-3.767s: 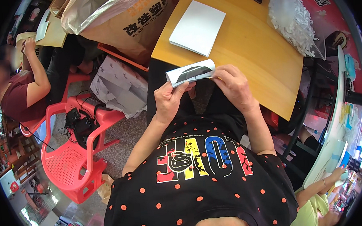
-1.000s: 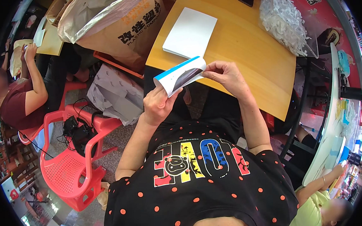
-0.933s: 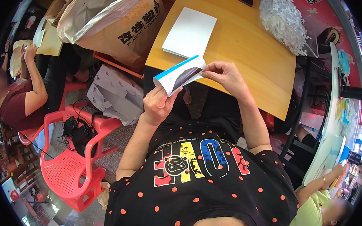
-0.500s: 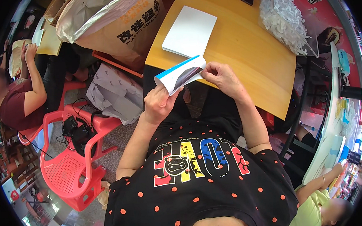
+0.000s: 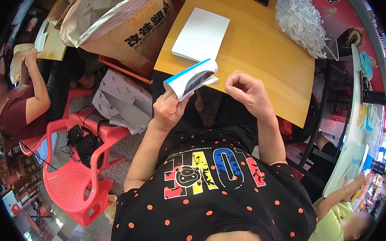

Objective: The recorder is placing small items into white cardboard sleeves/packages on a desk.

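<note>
The curled booklet (image 5: 192,80) has been released at one edge: the right hand (image 5: 248,94) has drawn clear; whether its thumb and fingertips meet, cannot tell. Left hand (image 5: 170,111) clamped on booklet, near the yellow table (image 5: 267,71). White paper stack (image 5: 202,34) on table.

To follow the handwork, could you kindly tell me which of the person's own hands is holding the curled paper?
The left hand: it grips the curled paper, whereas the right hand is apart from it, with nothing visible in its grasp.
</note>
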### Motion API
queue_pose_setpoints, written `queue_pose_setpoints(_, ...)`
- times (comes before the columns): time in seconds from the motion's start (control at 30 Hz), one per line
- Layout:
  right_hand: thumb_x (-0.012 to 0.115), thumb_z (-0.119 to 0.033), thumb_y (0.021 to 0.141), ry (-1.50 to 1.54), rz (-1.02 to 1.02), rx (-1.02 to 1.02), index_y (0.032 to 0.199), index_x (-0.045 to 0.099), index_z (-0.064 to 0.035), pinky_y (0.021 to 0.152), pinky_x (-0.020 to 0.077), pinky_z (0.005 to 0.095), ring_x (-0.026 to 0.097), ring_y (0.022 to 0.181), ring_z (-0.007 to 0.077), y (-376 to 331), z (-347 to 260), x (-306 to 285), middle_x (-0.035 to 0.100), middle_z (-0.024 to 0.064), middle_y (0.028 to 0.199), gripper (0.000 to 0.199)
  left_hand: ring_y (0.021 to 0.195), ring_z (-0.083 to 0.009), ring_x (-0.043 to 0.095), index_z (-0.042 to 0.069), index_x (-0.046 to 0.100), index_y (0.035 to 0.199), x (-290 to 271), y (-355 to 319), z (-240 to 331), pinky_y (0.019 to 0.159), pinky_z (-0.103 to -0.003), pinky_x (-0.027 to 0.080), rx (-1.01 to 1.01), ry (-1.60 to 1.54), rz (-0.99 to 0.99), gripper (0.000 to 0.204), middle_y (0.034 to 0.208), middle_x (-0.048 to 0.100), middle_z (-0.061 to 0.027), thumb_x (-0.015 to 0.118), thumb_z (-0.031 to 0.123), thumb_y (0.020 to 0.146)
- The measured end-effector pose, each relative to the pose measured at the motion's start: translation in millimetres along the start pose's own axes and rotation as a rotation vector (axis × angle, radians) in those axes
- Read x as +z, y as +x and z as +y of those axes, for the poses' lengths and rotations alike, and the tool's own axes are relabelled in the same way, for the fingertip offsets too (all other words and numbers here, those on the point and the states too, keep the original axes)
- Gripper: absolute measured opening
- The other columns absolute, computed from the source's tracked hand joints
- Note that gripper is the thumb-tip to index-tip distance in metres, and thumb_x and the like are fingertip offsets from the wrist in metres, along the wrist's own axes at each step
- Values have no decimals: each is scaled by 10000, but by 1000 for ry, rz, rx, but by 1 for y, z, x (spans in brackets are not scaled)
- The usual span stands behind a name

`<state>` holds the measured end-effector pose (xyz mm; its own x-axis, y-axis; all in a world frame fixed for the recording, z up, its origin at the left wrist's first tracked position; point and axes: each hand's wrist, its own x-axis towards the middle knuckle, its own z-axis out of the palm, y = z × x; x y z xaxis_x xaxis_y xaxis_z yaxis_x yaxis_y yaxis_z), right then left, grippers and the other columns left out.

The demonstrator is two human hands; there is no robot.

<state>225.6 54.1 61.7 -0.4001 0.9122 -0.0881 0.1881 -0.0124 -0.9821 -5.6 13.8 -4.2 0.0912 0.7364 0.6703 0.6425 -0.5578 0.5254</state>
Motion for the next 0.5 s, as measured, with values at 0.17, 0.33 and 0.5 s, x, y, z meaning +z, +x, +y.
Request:
queue_pose_setpoints(0.17, 749, -56, 732, -367, 214, -361, 1019, 645, -27, 627, 459, 250, 545, 675, 129, 7, 6, 21, 629, 48, 848, 308, 626, -268, 653, 1, 661, 938, 5, 6, 5, 533, -325, 513, -22, -28, -6, 221, 789, 665, -126, 749, 46, 741)
queue_pose_setpoints(0.33, 563, -41, 772, -531, -78, -884, 865, 569, -39, 677, 485, 369, 572, 732, 284, 10, -7, 42, 567, 94, 778, 93, 668, -282, 658, 9, 662, 938, 7, -10, -8, 554, -337, 519, 37, 12, -86, 244, 807, 673, -128, 766, 37, 719)
queue_pose_setpoints(0.5, 561, -73, 803, -307, -541, -1135, 885, 560, 18, 709, 460, 318, 543, 787, 226, -3, -85, 30, 522, 98, 828, 122, 750, -250, 684, -3, 664, 981, 13, -4, -1, 643, -321, 536, -35, -35, -40, 180, 876, 694, -125, 682, 13, 803)
